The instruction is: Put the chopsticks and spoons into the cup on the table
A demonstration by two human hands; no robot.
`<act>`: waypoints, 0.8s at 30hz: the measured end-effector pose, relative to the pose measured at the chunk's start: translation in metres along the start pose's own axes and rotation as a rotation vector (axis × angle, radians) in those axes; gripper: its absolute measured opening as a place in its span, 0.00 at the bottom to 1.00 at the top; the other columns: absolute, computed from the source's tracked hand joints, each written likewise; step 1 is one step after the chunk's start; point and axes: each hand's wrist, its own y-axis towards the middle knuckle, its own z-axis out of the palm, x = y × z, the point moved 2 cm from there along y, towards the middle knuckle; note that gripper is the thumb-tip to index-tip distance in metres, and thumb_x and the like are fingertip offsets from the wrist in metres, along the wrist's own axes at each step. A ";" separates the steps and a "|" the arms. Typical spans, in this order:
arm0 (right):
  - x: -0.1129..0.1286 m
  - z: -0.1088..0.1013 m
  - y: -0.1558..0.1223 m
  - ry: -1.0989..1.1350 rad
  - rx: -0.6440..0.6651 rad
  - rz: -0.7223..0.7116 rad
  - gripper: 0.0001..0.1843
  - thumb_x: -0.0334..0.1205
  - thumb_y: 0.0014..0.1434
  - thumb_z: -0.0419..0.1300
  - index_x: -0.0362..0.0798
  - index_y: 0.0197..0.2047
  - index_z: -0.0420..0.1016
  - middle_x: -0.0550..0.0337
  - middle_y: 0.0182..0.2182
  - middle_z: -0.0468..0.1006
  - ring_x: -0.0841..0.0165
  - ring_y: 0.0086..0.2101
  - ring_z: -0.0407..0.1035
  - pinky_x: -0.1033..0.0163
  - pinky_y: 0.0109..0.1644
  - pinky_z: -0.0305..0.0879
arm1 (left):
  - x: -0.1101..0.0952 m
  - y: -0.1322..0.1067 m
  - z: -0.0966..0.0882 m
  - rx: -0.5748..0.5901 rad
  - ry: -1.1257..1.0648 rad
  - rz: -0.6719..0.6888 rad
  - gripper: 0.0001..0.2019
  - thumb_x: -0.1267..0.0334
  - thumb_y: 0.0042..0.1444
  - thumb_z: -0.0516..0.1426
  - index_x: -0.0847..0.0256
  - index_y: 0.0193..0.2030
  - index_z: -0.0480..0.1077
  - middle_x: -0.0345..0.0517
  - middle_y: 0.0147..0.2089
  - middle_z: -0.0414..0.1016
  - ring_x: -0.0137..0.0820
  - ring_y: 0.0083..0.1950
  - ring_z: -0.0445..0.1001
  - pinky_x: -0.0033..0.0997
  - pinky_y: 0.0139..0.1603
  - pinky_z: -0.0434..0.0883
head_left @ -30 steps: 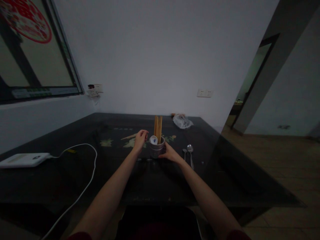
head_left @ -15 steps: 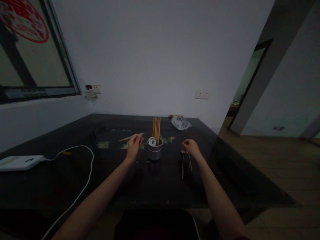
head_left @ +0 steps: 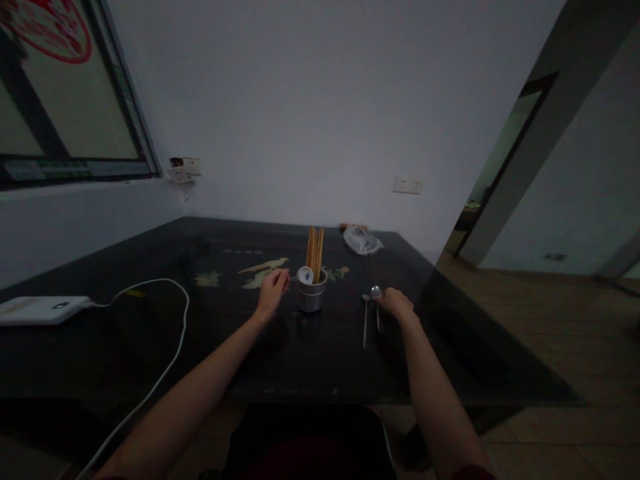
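Note:
My left hand (head_left: pixel 273 291) hovers just left of a metal cup (head_left: pixel 311 299), fingers curled together and apparently holding nothing. In the cup stand several wooden chopsticks (head_left: pixel 315 255) and a white spoon with a blue mark (head_left: pixel 305 275). To the right, my right hand (head_left: pixel 397 302) has its fingers closed at the neck of a metal spoon (head_left: pixel 376 292), whose bowl points away from me. Part of its neck is hidden by the fingers. Another metal spoon (head_left: pixel 365 323) lies alongside on its left, on the dark table.
The dark glossy table (head_left: pixel 310 370) meets a white wall. A crumpled clear plastic bag (head_left: pixel 362 241) lies at the back. At left is a white device (head_left: pixel 43 311) with a white cable (head_left: pixel 185 320). A dark long object (head_left: pixel 467 347) rests at right.
My right hand has moved slightly right and down, uncovering the bowl of the right spoon. My left hand stays beside the cup, its fingers curled in more. The view has tilted slightly.

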 end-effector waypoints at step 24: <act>0.005 -0.006 0.008 0.279 -0.277 -0.103 0.09 0.41 0.53 0.57 0.46 0.31 0.77 0.50 0.30 0.81 0.59 0.36 0.76 0.64 0.34 0.65 | 0.032 -0.002 0.019 0.095 0.030 -0.065 0.30 0.56 0.48 0.62 0.59 0.56 0.56 0.57 0.60 0.61 0.40 0.61 0.61 0.39 0.55 0.64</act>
